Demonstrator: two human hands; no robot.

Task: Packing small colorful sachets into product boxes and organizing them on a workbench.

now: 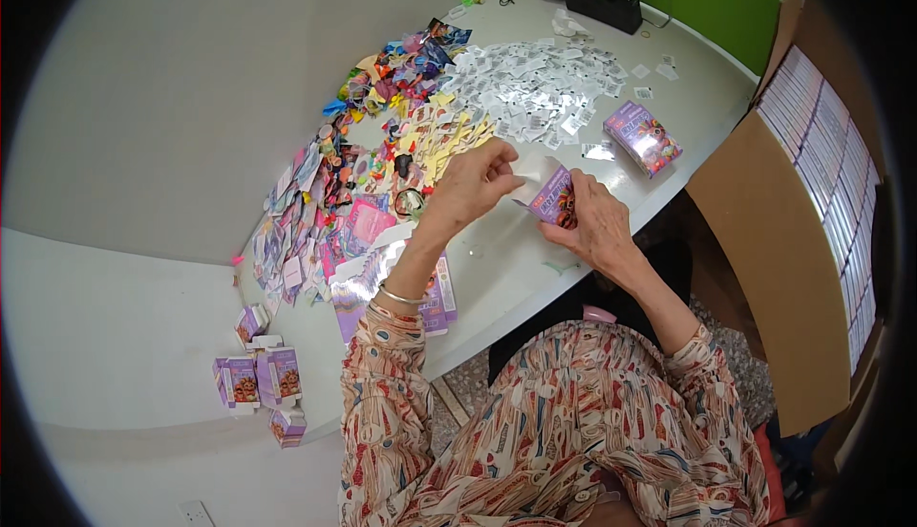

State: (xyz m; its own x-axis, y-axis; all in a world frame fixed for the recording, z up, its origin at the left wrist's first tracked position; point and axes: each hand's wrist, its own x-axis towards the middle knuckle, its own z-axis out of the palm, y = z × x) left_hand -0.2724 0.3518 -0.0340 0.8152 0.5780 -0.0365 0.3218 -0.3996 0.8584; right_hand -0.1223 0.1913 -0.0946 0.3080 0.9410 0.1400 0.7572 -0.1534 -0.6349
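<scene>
A small purple printed carton (555, 196) is held over the table, tilted, with its white end flaps standing open toward the left. My right hand (597, 224) wraps around its right side, thumb below and fingers above. My left hand (470, 186) is closed in a pinch just left of the open flaps; whatever lies between its fingertips is too small to make out. Beyond the carton lies a heap of small white printed slips (535, 83). A second purple carton (643, 139) lies on the table to the right of my hands.
Piles of yellow cut-outs (444, 135), colourful small trinkets (382, 78) and printed packets (294, 231) cover the left. Flattened cartons (441, 300) lie under my left forearm; several made-up cartons (278, 374) stand far left. A tape dispenser (602, 3) sits behind. A large cardboard box (778, 269) holds stacked flat cartons.
</scene>
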